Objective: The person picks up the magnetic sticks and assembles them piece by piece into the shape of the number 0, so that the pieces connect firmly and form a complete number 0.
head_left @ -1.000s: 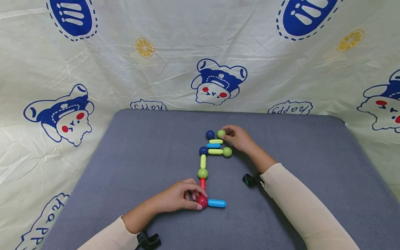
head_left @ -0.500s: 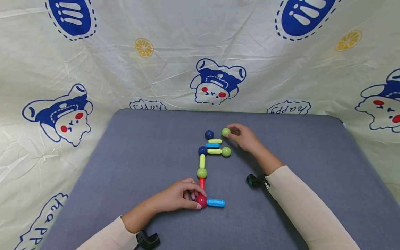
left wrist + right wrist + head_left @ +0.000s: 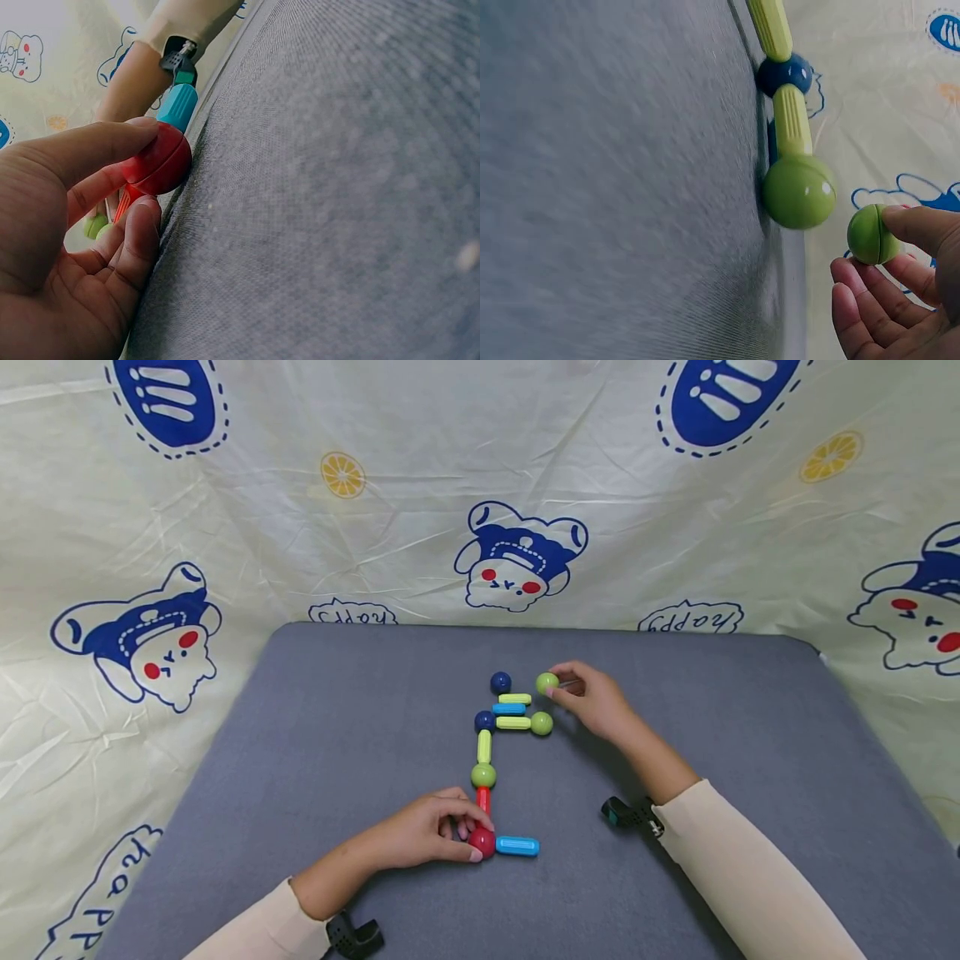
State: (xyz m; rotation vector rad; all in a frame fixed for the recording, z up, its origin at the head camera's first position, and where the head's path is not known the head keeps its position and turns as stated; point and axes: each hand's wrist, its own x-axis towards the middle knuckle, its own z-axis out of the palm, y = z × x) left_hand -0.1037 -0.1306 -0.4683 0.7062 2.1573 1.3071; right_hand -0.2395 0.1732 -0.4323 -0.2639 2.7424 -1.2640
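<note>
- On the grey mat (image 3: 360,735), a chain of rods and balls already runs from the red ball (image 3: 483,842) up to a green end ball (image 3: 542,723); some pieces lie loose.
- Your left hand (image 3: 420,835) pinches the red ball, anchoring the chain.
- Your right hand (image 3: 596,697) pinches a loose green ball (image 3: 547,682) at its fingertips, just beyond the end ball, not touching.

Printed upside down on the cartoon cloth (image 3: 420,510) behind the table's (image 3: 337,710) far edge: "happy", twice, just above that edge, left (image 3: 343,612) and right (image 3: 687,617) of centre. Same word again at the lower left (image 3: 105,893), running diagonally. No other legible text.
</note>
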